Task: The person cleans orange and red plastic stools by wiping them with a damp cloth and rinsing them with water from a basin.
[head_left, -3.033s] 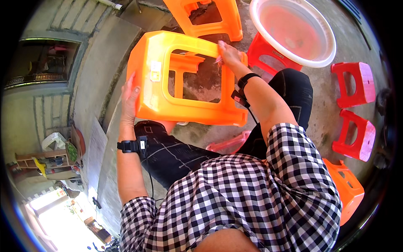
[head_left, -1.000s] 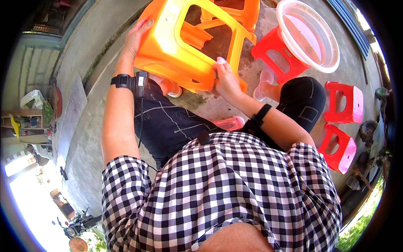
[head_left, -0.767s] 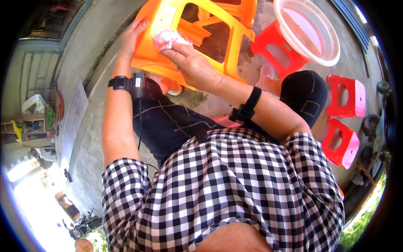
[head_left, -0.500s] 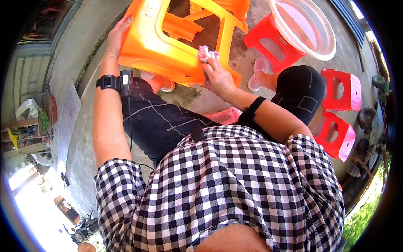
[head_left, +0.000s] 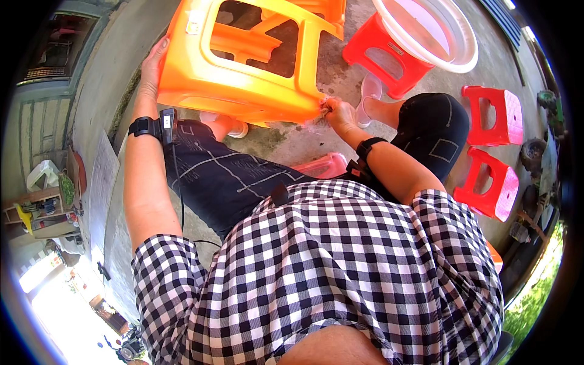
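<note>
At the left, the left hand (head_left: 152,67) lies against the left edge of the orange stool (head_left: 240,82), thumb side showing and the fingers mostly hidden behind it, so how far they are curled cannot be told; it seems to steady that end. The stool is in front of the person, above the left leg (head_left: 210,155), tipped on its side. Its seat end appears to face left and its feet right, with a windowed side turned up toward the head. The long axis runs left to right, sloping a little down at the right. Whether it rests on the floor cannot be told.

At the stool's lower right corner, the right hand (head_left: 342,115) is closed around a pinkish cloth (head_left: 322,104) that touches the corner there. This looks like wiping in midcourse, at the feet end. Which faces are already wiped and how much is left cannot be read from the glossy plastic.

Beyond, another orange stool (head_left: 331,15) shows in part. Further right, a white-rimmed basin (head_left: 465,58) sits on a red stool (head_left: 398,64), and two small red stools (head_left: 504,115) stand near the right side, neither touched by a hand.
</note>
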Demonstrator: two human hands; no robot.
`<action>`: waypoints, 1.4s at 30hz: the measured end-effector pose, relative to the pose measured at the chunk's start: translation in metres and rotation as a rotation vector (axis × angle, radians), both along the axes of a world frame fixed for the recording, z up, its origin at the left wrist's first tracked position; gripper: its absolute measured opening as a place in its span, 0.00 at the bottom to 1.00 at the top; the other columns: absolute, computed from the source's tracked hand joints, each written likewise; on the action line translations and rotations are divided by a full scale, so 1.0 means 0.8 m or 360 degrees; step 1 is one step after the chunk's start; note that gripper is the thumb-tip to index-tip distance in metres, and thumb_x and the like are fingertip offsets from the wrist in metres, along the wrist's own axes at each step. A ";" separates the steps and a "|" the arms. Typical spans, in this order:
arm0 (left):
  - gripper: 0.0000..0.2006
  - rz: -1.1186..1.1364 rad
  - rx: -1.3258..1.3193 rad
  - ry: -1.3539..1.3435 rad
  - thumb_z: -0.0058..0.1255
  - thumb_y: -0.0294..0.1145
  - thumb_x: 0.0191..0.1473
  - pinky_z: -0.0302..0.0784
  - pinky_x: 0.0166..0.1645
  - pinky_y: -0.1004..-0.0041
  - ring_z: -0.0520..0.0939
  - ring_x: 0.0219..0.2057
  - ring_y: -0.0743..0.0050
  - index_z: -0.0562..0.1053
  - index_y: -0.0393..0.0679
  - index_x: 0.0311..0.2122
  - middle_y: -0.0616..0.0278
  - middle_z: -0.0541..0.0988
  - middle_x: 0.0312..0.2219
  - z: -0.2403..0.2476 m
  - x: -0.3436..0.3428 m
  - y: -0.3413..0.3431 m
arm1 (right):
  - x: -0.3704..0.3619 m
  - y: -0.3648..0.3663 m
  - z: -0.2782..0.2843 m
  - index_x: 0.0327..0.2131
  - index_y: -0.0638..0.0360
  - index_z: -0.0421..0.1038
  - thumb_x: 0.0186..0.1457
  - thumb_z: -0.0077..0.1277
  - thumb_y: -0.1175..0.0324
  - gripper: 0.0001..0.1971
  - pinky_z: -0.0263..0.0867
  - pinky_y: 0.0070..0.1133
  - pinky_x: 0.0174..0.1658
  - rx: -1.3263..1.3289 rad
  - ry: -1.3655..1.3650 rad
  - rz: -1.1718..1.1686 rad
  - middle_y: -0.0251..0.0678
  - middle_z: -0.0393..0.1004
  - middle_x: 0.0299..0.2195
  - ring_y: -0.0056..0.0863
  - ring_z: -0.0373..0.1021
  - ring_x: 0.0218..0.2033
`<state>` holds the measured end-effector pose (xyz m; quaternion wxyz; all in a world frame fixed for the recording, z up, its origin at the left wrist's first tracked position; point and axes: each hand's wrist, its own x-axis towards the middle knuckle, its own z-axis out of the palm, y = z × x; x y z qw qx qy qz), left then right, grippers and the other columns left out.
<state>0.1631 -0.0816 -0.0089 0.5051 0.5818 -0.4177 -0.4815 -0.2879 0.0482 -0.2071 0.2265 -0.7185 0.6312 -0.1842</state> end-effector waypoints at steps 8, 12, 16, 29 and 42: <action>0.31 -0.0022 0.0020 -0.0014 0.60 0.48 0.54 0.71 0.55 0.73 0.77 0.51 0.70 0.70 0.40 0.58 0.57 0.76 0.51 0.006 -0.010 -0.008 | -0.039 -0.035 -0.076 0.33 0.53 0.77 0.49 0.53 0.66 0.08 0.68 0.28 0.37 0.0615 -0.0452 -0.0682 0.38 0.80 0.31 0.39 0.76 0.36; 0.30 0.0020 0.0006 -0.0028 0.59 0.47 0.55 0.71 0.56 0.73 0.77 0.51 0.70 0.70 0.40 0.58 0.57 0.76 0.51 0.006 -0.004 0.007 | -0.029 -0.040 -0.047 0.34 0.63 0.75 0.40 0.62 0.68 0.15 0.71 0.29 0.37 0.0710 -0.0300 -0.0509 0.45 0.79 0.29 0.41 0.77 0.36; 0.29 -0.0002 0.0011 0.0025 0.58 0.46 0.56 0.71 0.56 0.73 0.77 0.51 0.70 0.70 0.40 0.58 0.58 0.76 0.51 0.012 -0.008 0.012 | -0.034 -0.042 -0.036 0.36 0.65 0.74 0.36 0.65 0.68 0.20 0.71 0.33 0.36 0.0866 -0.0403 -0.0467 0.50 0.79 0.29 0.43 0.78 0.37; 0.28 -0.0066 0.0027 0.0059 0.57 0.46 0.57 0.71 0.56 0.73 0.76 0.51 0.69 0.69 0.40 0.58 0.57 0.75 0.52 0.012 -0.023 0.001 | -0.065 -0.082 -0.060 0.30 0.61 0.76 0.51 0.54 0.63 0.11 0.71 0.33 0.37 0.0544 0.0192 -0.0267 0.48 0.78 0.29 0.42 0.77 0.33; 0.32 -0.0055 -0.0017 -0.0073 0.57 0.47 0.57 0.68 0.58 0.74 0.75 0.53 0.72 0.66 0.40 0.61 0.57 0.74 0.54 0.015 -0.028 0.014 | 0.042 -0.099 0.087 0.44 0.39 0.74 0.57 0.53 0.66 0.12 0.71 0.32 0.42 -0.0390 -0.0520 0.0069 0.36 0.73 0.43 0.40 0.73 0.42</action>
